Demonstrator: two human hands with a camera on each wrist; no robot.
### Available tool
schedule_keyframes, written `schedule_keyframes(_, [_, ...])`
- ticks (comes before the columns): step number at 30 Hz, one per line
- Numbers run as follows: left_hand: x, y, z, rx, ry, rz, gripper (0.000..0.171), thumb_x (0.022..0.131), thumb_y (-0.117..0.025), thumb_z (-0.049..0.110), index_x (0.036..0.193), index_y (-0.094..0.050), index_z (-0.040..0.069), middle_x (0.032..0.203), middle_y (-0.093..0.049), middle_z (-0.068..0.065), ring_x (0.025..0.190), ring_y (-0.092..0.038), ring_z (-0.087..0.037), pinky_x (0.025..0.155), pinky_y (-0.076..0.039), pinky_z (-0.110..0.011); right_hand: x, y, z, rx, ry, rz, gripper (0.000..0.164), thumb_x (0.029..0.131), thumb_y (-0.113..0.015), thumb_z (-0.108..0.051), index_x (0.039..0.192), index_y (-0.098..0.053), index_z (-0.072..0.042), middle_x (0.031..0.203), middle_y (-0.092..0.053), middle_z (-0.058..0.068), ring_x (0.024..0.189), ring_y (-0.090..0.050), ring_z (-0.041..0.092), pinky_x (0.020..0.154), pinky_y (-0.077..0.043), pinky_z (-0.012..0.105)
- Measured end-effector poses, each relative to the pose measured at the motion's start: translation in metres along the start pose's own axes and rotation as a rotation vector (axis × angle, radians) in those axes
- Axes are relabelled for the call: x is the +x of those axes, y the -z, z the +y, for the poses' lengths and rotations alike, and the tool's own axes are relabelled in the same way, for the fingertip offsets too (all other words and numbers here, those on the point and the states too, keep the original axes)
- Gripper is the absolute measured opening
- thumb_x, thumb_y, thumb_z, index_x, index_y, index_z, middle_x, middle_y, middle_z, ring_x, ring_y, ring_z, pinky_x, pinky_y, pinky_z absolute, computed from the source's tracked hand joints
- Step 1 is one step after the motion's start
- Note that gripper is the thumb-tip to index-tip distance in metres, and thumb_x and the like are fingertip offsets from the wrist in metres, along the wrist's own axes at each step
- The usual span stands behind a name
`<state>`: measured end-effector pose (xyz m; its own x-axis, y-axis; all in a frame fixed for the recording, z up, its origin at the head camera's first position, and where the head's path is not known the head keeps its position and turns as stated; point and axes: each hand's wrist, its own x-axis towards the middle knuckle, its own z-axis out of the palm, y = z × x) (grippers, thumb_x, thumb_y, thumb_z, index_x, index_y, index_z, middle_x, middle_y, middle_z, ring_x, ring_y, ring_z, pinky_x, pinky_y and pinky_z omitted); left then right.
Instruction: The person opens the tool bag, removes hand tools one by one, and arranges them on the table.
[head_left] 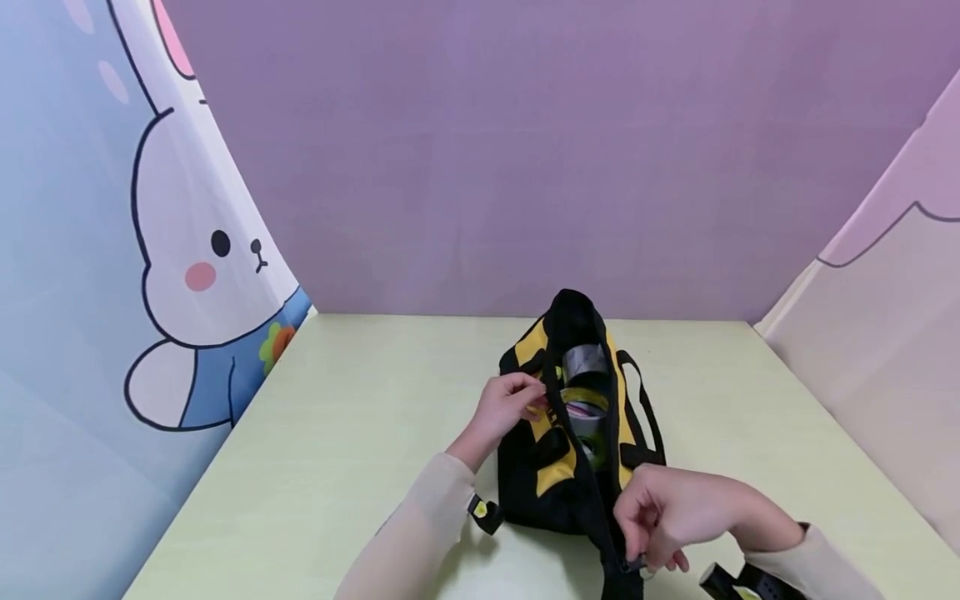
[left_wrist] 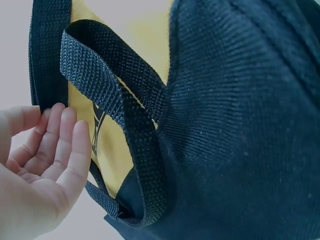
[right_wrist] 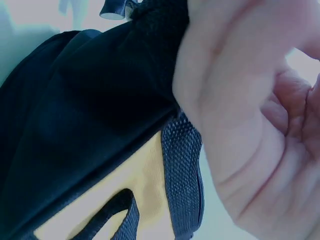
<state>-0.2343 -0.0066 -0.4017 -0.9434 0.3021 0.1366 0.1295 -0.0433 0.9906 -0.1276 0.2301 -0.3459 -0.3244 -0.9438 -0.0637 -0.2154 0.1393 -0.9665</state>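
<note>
A black and yellow tool bag [head_left: 528, 492] lies on the table with its long top slit gaping. Inside are rolls that look like tape: a grey one [head_left: 585, 360] at the far end, and a yellowish-green one [head_left: 587, 395] closer. My left hand [head_left: 510, 410] pinches the left edge of the opening; in the left wrist view the thumb and fingertips of that hand [left_wrist: 47, 165] meet at the black trim, beside a loose strap handle [left_wrist: 145, 165]. At the bag's near end, my right hand [head_left: 678, 510] pinches the zipper pull [head_left: 634, 566]. Its fingertips are hidden in the right wrist view.
The pale green table [head_left: 375, 400] extends around the bag. A purple backdrop [head_left: 480, 167] rises at its far edge, with a rabbit-print panel [head_left: 210, 233] on the left and a pink and white panel [head_left: 885, 317] on the right. Another strap handle [head_left: 651, 408] stands out on the bag's right.
</note>
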Motion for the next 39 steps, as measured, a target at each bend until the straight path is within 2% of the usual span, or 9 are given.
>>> schedule_keyframes(4, [-0.001,0.000,0.002,0.042,0.003,-0.025,0.020,0.099,-0.062,0.011,0.099,-0.069,-0.007,0.090,-0.071,-0.012,0.084,-0.070,-0.029,0.069,-0.060,-0.034,-0.007,0.003,0.001,-0.066,0.064,-0.002,0.017,0.083,-0.059,0.019,0.093,-0.067,0.008,0.075,-0.064,0.027,0.051,-0.060,0.030,0.049,-0.055,0.024])
schedule_keyframes(6, [-0.002,0.000,0.005,0.096,-0.014,-0.044,0.019,0.099,-0.063,0.014,0.099,-0.069,-0.004,0.090,-0.071,-0.010,0.081,-0.069,-0.026,0.067,-0.059,-0.032,-0.011,0.005,-0.001,-0.114,0.069,0.014,0.017,0.088,-0.060,0.015,0.098,-0.070,0.004,0.080,-0.067,0.025,0.057,-0.062,0.017,0.054,-0.055,0.020])
schedule_keyframes(11, [-0.005,-0.001,0.012,0.259,-0.096,-0.090,0.015,0.098,-0.065,0.017,0.101,-0.069,0.003,0.090,-0.070,-0.006,0.082,-0.067,-0.028,0.064,-0.056,-0.025,-0.020,0.015,-0.007,-0.307,0.125,0.093,0.020,0.095,-0.060,0.006,0.108,-0.072,-0.004,0.090,-0.073,0.009,0.077,-0.067,0.003,0.064,-0.058,0.025])
schedule_keyframes(13, [-0.006,0.000,0.013,0.312,-0.134,-0.098,0.014,0.098,-0.066,0.017,0.103,-0.069,0.005,0.093,-0.070,-0.005,0.082,-0.066,-0.027,0.066,-0.054,-0.023,-0.021,0.019,-0.009,-0.392,0.151,0.141,0.023,0.096,-0.059,0.006,0.112,-0.071,-0.006,0.093,-0.074,0.004,0.079,-0.070,0.007,0.067,-0.059,0.028])
schedule_keyframes(19, [-0.011,0.004,0.016,0.407,-0.216,-0.117,0.016,0.097,-0.066,0.018,0.109,-0.066,0.007,0.103,-0.070,-0.004,0.081,-0.063,-0.013,0.073,-0.053,-0.025,-0.020,0.028,-0.016,-0.554,0.064,0.347,0.021,0.098,-0.060,0.000,0.114,-0.070,-0.009,0.099,-0.073,-0.002,0.083,-0.068,0.011,0.067,-0.058,0.029])
schedule_keyframes(23, [-0.015,0.003,0.023,0.428,-0.227,-0.151,0.024,0.098,-0.065,0.018,0.120,-0.063,0.009,0.105,-0.068,-0.003,0.085,-0.063,-0.012,0.075,-0.054,-0.026,-0.012,0.031,-0.016,-0.728,0.004,0.546,0.015,0.096,-0.066,-0.005,0.108,-0.072,-0.010,0.096,-0.070,-0.009,0.082,-0.063,0.003,0.063,-0.055,0.026])
schedule_keyframes(28, [-0.017,0.000,0.031,0.475,-0.209,-0.235,0.034,0.100,-0.063,0.024,0.133,-0.061,0.015,0.103,-0.064,0.001,0.085,-0.061,-0.009,0.074,-0.053,-0.024,0.000,0.033,-0.011,-0.867,0.024,0.735,0.016,0.089,-0.073,-0.003,0.102,-0.072,-0.013,0.092,-0.065,-0.013,0.078,-0.059,0.001,0.060,-0.052,0.024])
schedule_keyframes(33, [-0.020,-0.004,0.037,0.495,-0.184,-0.293,0.029,0.101,-0.061,0.030,0.126,-0.067,0.016,0.093,-0.064,0.005,0.077,-0.059,-0.008,0.066,-0.053,-0.024,0.008,0.037,-0.004,-0.920,0.010,0.802,0.019,0.088,-0.076,-0.006,0.103,-0.073,-0.016,0.095,-0.063,-0.010,0.079,-0.055,0.003,0.057,-0.048,0.023])
schedule_keyframes(39, [-0.023,-0.006,0.040,0.504,-0.171,-0.292,0.021,0.100,-0.062,0.033,0.110,-0.072,0.017,0.088,-0.065,0.009,0.075,-0.060,-0.007,0.067,-0.053,-0.023,0.018,0.042,0.003,-1.027,0.009,0.835,0.022,0.084,-0.078,-0.004,0.104,-0.073,-0.010,0.098,-0.061,-0.003,0.084,-0.052,0.010,0.065,-0.047,0.028])
